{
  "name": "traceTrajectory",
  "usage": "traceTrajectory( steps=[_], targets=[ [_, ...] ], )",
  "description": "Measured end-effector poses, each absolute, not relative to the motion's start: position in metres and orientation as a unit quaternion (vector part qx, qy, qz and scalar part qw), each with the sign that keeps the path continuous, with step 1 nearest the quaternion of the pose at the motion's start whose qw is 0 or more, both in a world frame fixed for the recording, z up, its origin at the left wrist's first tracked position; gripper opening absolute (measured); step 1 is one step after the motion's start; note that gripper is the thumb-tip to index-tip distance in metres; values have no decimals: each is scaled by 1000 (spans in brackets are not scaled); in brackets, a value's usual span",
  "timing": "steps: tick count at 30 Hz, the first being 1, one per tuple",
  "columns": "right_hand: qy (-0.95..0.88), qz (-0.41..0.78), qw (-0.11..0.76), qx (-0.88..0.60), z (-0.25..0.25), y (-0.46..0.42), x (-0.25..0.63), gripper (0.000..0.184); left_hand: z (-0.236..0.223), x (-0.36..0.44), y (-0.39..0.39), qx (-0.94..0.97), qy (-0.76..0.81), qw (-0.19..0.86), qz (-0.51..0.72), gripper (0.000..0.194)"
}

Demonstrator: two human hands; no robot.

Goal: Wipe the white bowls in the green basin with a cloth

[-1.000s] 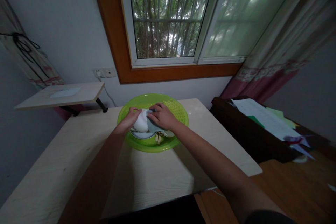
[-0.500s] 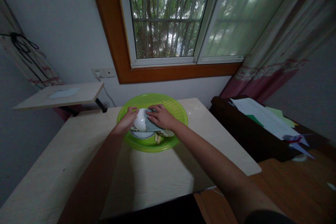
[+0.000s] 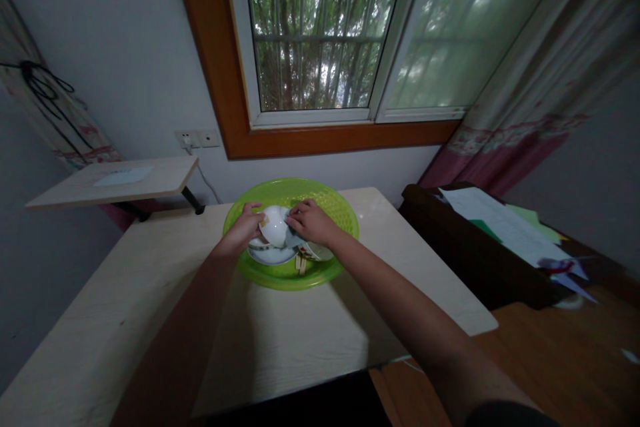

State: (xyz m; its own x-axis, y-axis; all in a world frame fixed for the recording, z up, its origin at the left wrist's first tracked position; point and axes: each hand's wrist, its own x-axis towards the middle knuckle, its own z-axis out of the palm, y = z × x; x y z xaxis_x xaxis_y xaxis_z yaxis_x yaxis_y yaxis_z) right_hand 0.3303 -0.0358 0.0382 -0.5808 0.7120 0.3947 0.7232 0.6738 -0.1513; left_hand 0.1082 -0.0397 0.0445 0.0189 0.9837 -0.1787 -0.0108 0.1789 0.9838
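A white bowl (image 3: 274, 227) is tilted over the green plastic basket (image 3: 295, 283), its smooth outside facing me. My left hand (image 3: 242, 229) grips the bowl by its left side, thumb on the surface. Bunched against the bowl's right side is a grey-blue cloth (image 3: 293, 237), with my right hand (image 3: 311, 221) closed on it. Below the held bowl, a white dish (image 3: 271, 255) lies in the basket. Part of a patterned bowl (image 3: 319, 252) shows under my right wrist, beside some pale wooden sticks (image 3: 301, 264).
The basket stands on a pale wooden table (image 3: 300, 327) below the window. A small raised shelf (image 3: 120, 180) with a paper sits at the left. To the right, papers (image 3: 505, 220) cover a dark cabinet (image 3: 470, 260).
The cloth, spread flat over the bowl's right side before, is now bunched in my right hand, which has drawn slightly right. More of the bowl shows, and it has turned a little.
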Motion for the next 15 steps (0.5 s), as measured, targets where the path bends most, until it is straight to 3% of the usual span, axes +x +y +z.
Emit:
traceTrajectory(
  steps=[7,15],
  targets=[
    [-898,46,253,-358,38,-34,334,26,42,108,-39,468,549,531,445,47],
    [-893,54,257,-365,33,-32,332,39,41,109,-38,460,548,548,433,45]
  ],
)
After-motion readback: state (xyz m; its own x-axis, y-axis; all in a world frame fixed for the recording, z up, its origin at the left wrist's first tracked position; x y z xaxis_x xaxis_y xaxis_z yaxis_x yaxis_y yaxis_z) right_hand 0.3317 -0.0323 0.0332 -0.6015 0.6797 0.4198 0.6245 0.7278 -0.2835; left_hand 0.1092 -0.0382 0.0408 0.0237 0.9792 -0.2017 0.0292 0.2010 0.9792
